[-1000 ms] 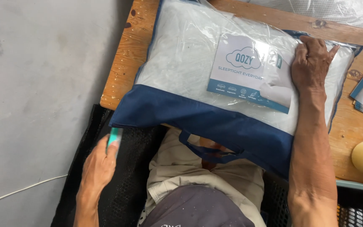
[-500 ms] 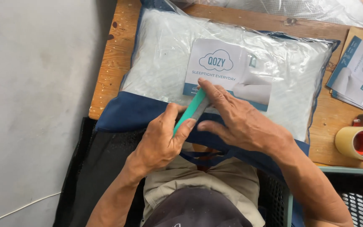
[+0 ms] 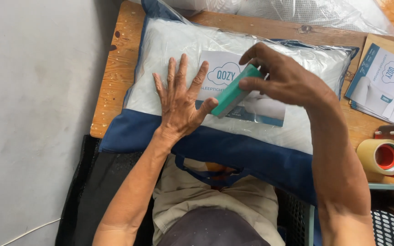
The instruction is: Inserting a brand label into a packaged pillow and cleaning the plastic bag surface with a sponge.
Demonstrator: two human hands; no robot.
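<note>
left hand (image 3: pixel 180 105): flat, fingers spread, pressing on bagged pillow (image 3: pixel 169 59); grip open, holding nothing | right hand (image 3: pixel 284 79): grip closed on teal block (image 3: pixel 234 92), tilted over the paper label (image 3: pixel 261 109) | pillow lies on wooden surface (image 3: pixel 115 77); tape roll (image 3: pixel 381 157) at right edge

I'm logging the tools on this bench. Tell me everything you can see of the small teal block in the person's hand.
The teal block is a small, flat-sided oblong bar of one plain teal colour, looking like plastic or foam. It is pinched at its upper end by the right hand and slants down to the left, its lower end close to the thumb of the left hand, which lies spread flat. It is held over the printed card inside the clear-fronted, blue-trimmed pillow bag. Whether it touches the bag is unclear.
</note>
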